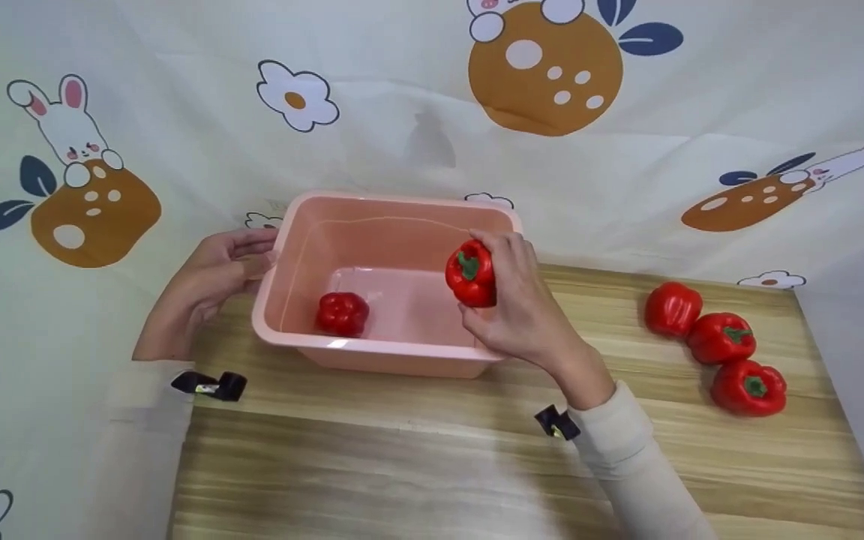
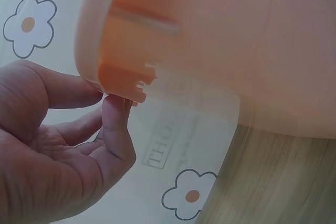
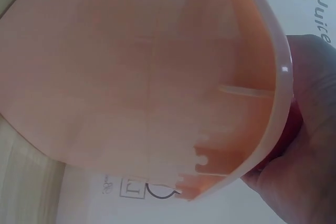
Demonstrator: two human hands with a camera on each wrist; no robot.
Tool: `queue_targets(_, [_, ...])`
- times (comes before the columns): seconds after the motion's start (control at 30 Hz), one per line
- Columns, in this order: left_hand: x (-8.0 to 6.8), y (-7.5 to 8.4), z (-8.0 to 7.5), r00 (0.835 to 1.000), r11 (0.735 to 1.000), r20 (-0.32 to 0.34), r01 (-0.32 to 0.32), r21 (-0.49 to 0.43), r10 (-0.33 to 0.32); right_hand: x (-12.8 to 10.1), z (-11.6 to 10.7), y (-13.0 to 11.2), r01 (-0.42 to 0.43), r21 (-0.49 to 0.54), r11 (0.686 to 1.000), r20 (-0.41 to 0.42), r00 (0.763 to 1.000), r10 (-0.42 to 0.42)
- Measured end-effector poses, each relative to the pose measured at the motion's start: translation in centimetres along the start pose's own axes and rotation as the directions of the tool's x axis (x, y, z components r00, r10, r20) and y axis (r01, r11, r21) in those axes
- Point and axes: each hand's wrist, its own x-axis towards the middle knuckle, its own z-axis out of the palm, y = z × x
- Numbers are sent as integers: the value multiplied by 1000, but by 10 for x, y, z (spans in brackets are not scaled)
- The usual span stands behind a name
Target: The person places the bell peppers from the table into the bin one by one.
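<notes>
A pink plastic basin (image 1: 394, 361) stands on the wooden table against the patterned cloth. My left hand (image 1: 220, 271) is at its left end, and in the left wrist view the thumb and fingers of that hand (image 2: 68, 145) pinch the basin's rim (image 2: 86, 35). Over the right end of the basin, my right hand (image 1: 522, 304) grips a red bell pepper (image 1: 469, 271), its green stem facing up and left. Another red bell pepper (image 1: 343, 314) lies inside on the basin floor at the left. From the right wrist, the basin wall (image 3: 121, 77) hides most of the held pepper.
Three red bell peppers lie close together at the right of the table: an upper one (image 1: 673, 310), a middle one (image 1: 722, 338) and a lower one (image 1: 748, 388). White cloth (image 1: 387, 150) with rabbits, fruit and flowers rises behind and at the sides of the table (image 1: 372, 465).
</notes>
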Motion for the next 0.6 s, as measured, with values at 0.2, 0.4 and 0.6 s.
queue_targets(0.2, [-1,1,1,1000,1000,21,-22,-16,22,2,2,-2,26,-54,998,25,999,-25])
queue_targets(0.4, [-2,1,1,999,1000,16,-28,-9,28,3,0,-5,89,-58,994,15,996,-88])
queue_targets(0.6, [-2,1,1,999,1000,23,-27,-6,27,1,-5,-4,119,-10,993,-32,992,-119])
